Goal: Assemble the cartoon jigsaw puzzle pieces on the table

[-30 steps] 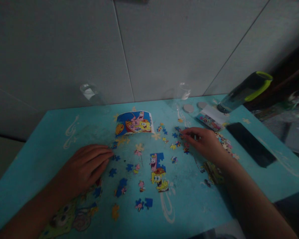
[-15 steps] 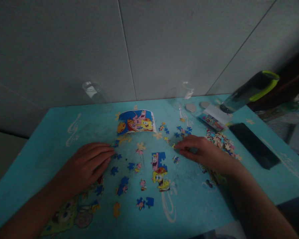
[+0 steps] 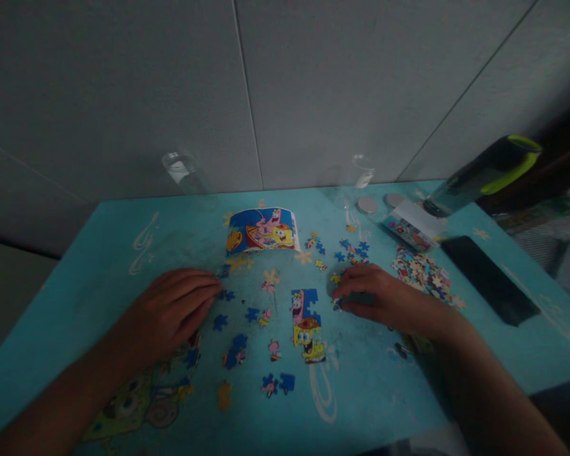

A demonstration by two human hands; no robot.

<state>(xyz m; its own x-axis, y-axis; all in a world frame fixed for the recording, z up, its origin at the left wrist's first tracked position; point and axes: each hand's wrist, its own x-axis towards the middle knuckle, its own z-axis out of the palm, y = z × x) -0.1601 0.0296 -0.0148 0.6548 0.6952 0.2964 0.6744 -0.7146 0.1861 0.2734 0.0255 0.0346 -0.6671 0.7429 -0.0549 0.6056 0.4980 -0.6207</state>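
My left hand [image 3: 171, 311] lies flat on the turquoise table [image 3: 99, 253], fingers stretched out, holding nothing, its tips near loose blue puzzle pieces [image 3: 221, 322]. My right hand [image 3: 377, 297] rests to the right of a small joined cluster of pieces [image 3: 305, 323], its fingers curled down at a small piece [image 3: 336, 304] on the table. A curled reference picture [image 3: 261, 230] lies beyond the cluster. More loose pieces [image 3: 351, 250] are scattered behind my right hand.
A heap of pieces [image 3: 425, 272] lies right of my right hand. A black phone [image 3: 489, 278], a dark bottle with a green lid [image 3: 484, 172], a small printed packet [image 3: 411, 228], two round lids [image 3: 367, 204] and two clear tubes [image 3: 183, 172] stand along the back and right.
My right hand has drawn back from the far scattered pieces toward me and to the left, ending beside the joined cluster. My left hand has stayed flat in place.
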